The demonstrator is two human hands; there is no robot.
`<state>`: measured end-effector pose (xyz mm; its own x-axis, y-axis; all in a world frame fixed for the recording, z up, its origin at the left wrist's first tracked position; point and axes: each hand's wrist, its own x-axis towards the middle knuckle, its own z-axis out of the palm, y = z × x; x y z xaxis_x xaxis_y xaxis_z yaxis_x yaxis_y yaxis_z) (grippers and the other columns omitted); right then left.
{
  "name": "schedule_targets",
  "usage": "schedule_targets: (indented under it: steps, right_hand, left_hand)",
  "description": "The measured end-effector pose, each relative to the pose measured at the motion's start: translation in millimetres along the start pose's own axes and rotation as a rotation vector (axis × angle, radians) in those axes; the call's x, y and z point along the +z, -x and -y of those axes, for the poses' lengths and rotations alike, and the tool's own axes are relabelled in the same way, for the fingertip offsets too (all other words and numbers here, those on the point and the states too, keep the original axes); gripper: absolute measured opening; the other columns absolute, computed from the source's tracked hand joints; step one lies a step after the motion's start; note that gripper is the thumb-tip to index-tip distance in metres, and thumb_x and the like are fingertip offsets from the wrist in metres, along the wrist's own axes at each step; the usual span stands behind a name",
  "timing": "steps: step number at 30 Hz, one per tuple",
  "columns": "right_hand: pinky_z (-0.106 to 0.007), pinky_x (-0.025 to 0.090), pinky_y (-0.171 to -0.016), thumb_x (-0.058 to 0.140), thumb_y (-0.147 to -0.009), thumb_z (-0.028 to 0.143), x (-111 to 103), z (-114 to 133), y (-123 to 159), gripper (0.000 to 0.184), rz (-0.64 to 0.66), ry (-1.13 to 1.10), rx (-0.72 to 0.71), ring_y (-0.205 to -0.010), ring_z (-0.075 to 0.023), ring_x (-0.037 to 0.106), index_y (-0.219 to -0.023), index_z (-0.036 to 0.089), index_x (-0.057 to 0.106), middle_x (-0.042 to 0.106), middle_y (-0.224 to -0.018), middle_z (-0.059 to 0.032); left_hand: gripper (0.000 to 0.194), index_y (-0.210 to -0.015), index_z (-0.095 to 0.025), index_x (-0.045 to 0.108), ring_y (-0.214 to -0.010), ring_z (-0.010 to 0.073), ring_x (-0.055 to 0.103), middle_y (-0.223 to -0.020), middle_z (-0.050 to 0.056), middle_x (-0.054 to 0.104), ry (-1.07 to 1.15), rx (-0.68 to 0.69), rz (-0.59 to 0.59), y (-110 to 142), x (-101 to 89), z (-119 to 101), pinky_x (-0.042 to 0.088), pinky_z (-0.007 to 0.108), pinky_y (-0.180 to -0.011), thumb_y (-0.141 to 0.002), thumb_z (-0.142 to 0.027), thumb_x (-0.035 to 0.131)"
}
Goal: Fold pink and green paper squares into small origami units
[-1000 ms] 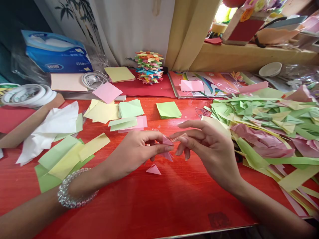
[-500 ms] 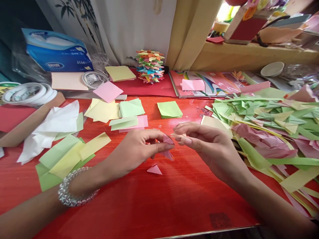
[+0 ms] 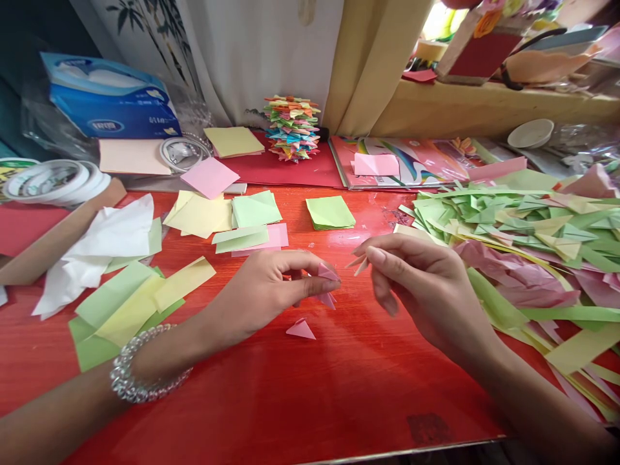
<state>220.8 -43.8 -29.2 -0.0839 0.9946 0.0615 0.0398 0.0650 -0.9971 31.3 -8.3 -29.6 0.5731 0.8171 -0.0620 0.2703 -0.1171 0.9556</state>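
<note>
My left hand (image 3: pixel 271 284) pinches a folded pink paper piece (image 3: pixel 327 272) between thumb and forefinger, its lower part showing beneath the thumb. Across a small gap, my right hand (image 3: pixel 416 278) has a small peach folded paper piece (image 3: pixel 359 263) at its fingertips, the two points facing left. Thumb and forefinger are closed on it while the other fingers curl below. On the red table, just below my left hand, lies a pink folded paper triangle (image 3: pixel 301 329).
Green square sheets (image 3: pixel 330 213) lie stacked beyond my hands. At left are loose paper strips (image 3: pixel 130 297) and white tissue (image 3: pixel 113 229). Green folded pieces (image 3: pixel 504 219) and crumpled pink paper (image 3: pixel 513 271) heap at right. A colourful folded-paper tower (image 3: pixel 292 129) stands at the back.
My right hand has drawn slightly right, away from the left, and turned the peach piece so its points angle down-left. My left hand stays almost still with the pink piece.
</note>
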Motion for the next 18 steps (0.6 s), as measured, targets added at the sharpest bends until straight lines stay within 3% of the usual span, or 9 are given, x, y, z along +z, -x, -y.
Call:
schedule_targets:
  steps: [2, 5, 9, 14, 18]
  right_hand:
    - [-0.02, 0.044, -0.043, 0.058, -0.083, 0.029, 2, 1, 1, 0.013, 0.049, -0.018, -0.021, -0.049, -0.0078, 0.053, -0.078, 0.02, 0.066, 0.058, -0.06, 0.0019]
    - [-0.019, 0.048, -0.045, 0.058, -0.083, 0.023, 5, 3, 5, 0.007, 0.034, 0.038, -0.102, -0.053, -0.0085, 0.058, -0.082, 0.021, 0.065, 0.061, -0.064, 0.0019]
    - [-0.021, 0.053, -0.054, 0.059, -0.081, 0.012, 7, 6, 10, 0.035, -0.001, 0.181, -0.224, -0.058, -0.0096, 0.062, -0.11, 0.03, 0.056, 0.063, -0.066, 0.0054]
    - [-0.024, 0.056, -0.06, 0.06, -0.081, 0.017, 6, 7, 12, 0.011, -0.018, 0.4, -0.319, -0.065, -0.0117, 0.065, -0.088, 0.025, 0.064, 0.069, -0.077, 0.0023]
    - [-0.027, 0.055, -0.063, 0.06, -0.081, 0.016, 4, 8, 12, 0.013, -0.028, 0.55, -0.443, -0.07, -0.0137, 0.066, -0.088, 0.026, 0.064, 0.069, -0.081, 0.0018]
  left_hand:
    - [0.017, -0.075, -0.022, 0.069, -0.05, 0.0084, 0.051, -0.068, -0.001, 0.066, -0.008, 0.001, -0.001, 0, 0.2, 0, 0.037, 0.019, -0.043, -0.079, -0.037, 0.061]
    - [0.016, -0.077, -0.022, 0.069, -0.049, 0.0078, 0.049, -0.068, -0.001, 0.065, 0.005, 0.0, 0.01, 1, -0.2, -1, 0.038, 0.019, -0.044, -0.079, -0.035, 0.061]
    - [0.013, -0.079, -0.023, 0.069, -0.052, 0.008, 0.053, -0.066, -0.003, 0.064, 0.005, 0.002, 0.035, 3, -1.9, -5, 0.044, 0.019, -0.051, -0.082, -0.03, 0.06]
    - [0.011, -0.079, -0.024, 0.07, -0.058, 0.0103, 0.057, -0.066, -0.003, 0.065, -0.092, 0.091, -0.009, 4, -2.8, -7, 0.045, 0.02, -0.056, -0.081, -0.028, 0.06]
    - [0.01, -0.08, -0.024, 0.07, -0.06, 0.0117, 0.059, -0.072, -0.002, 0.067, -0.129, 0.126, -0.033, 4, -2.1, -6, 0.046, 0.021, -0.056, -0.082, -0.028, 0.06]
